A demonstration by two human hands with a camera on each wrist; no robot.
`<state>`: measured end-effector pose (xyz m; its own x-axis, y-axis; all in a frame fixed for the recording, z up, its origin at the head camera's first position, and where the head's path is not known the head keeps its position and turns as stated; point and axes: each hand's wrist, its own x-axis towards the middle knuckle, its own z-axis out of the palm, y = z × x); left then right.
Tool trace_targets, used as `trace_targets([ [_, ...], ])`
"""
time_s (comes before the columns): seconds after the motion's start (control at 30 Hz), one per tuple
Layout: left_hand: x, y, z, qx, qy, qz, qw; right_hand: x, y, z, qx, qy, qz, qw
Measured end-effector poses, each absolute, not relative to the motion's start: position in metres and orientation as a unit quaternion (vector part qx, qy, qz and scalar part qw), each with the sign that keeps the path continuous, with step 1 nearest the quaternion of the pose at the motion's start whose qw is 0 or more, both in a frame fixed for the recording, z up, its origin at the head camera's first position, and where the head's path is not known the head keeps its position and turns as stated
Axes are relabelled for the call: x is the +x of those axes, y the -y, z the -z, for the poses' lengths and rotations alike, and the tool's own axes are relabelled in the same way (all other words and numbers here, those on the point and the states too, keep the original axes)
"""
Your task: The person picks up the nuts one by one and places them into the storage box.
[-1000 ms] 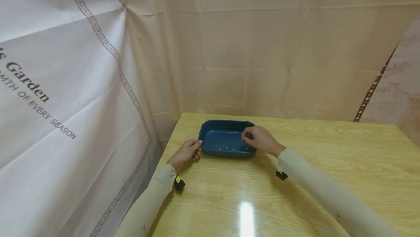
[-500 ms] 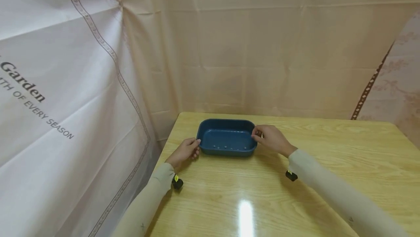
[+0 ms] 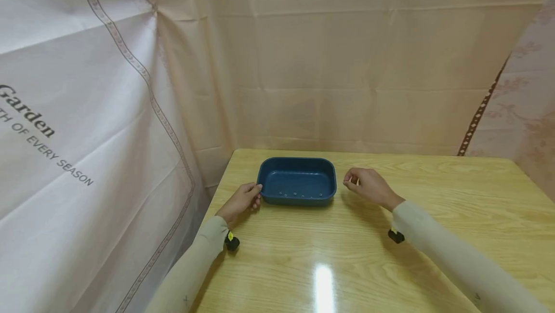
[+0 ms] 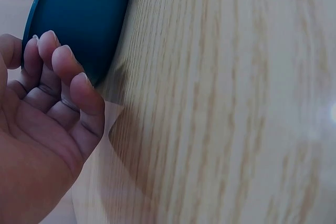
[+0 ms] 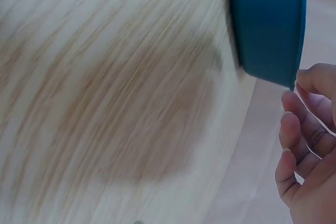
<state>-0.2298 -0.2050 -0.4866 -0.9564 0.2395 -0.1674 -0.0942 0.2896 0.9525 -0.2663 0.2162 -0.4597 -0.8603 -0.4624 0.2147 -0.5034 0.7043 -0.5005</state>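
A deep blue rectangular tray (image 3: 299, 202) with rounded corners stands on the wooden table. Several tiny ring-like pieces (image 3: 295, 194) lie along the near side of its floor; they are too small to identify. At the tray's left end, my left hand (image 3: 240, 201) grips the rim, thumb on top and fingers curled beneath. To the right of the tray, my right hand (image 3: 370, 187) hovers with thumb and forefinger drawn together. Whether anything tiny sits between those fingertips cannot be made out, even in the right wrist view, where the hand (image 5: 315, 140) appears beside the tray (image 5: 270, 24).
The pale wooden table (image 3: 277, 260) carries a bright light reflection near its front. Beige cloth (image 3: 303, 77) hangs behind it, and a white printed cloth (image 3: 86, 135) hangs close on the left. A small dark band with a yellow mark is worn at each wrist.
My right hand has moved right, from over the tray's right end to outside it, with the thumb and forefinger staying close together. My left hand stays at the tray's left rim.
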Motion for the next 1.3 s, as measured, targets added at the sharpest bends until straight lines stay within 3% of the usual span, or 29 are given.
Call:
trace_targets([
  [1.3,-0.228,0.204,0.484,0.039,-0.781,-0.605,0.148,-0.244,-0.319,0.471,0.215,0.945,-0.245,-0.04],
])
